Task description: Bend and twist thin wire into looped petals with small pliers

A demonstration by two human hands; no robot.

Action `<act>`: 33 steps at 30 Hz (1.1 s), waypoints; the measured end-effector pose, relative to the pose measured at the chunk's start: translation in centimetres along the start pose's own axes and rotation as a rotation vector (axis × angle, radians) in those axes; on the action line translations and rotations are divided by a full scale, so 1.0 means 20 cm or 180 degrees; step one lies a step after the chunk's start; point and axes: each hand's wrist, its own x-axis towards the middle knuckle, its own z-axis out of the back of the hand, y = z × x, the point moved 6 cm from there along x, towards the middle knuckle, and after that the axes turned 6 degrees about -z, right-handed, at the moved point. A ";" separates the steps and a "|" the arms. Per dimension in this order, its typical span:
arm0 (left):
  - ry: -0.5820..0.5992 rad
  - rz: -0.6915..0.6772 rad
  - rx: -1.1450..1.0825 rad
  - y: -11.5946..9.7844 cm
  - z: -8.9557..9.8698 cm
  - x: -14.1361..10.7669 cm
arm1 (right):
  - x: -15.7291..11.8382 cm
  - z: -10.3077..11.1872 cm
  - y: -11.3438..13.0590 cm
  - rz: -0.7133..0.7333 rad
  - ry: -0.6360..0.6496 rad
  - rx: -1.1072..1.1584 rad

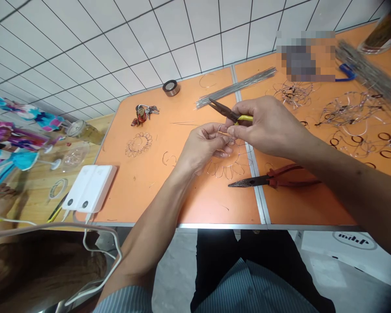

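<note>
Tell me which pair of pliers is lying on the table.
The red-handled pliers, on the orange table with their handles partly hidden by the right forearm. The other pair, the yellow-handled pliers, is held in the right hand.

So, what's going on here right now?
A person's left hand pinches a wire piece with petal-like loops above the orange table. The right hand holds yellow-handled pliers, jaws pointing away from the wire, its fingertips close to the left's. Red-handled pliers lie nearby, and another looped wire ring rests farther left.
</note>
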 end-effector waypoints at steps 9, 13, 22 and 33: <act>-0.0130 0.0015 -0.0061 0.01 0.00 0.01 | 0.00 -0.01 0.00 0.0018 -0.0024 -0.0072; -0.0145 -0.0012 -0.0108 0.02 0.00 0.01 | -0.01 -0.01 0.00 0.0098 -0.0052 -0.0149; -0.0189 0.0009 -0.0121 0.03 0.00 0.01 | -0.03 0.00 0.02 -0.0014 0.0035 -0.0491; -0.0186 0.0102 0.0001 0.01 -0.01 0.00 | -0.01 0.00 -0.01 -0.0036 -0.0079 -0.0342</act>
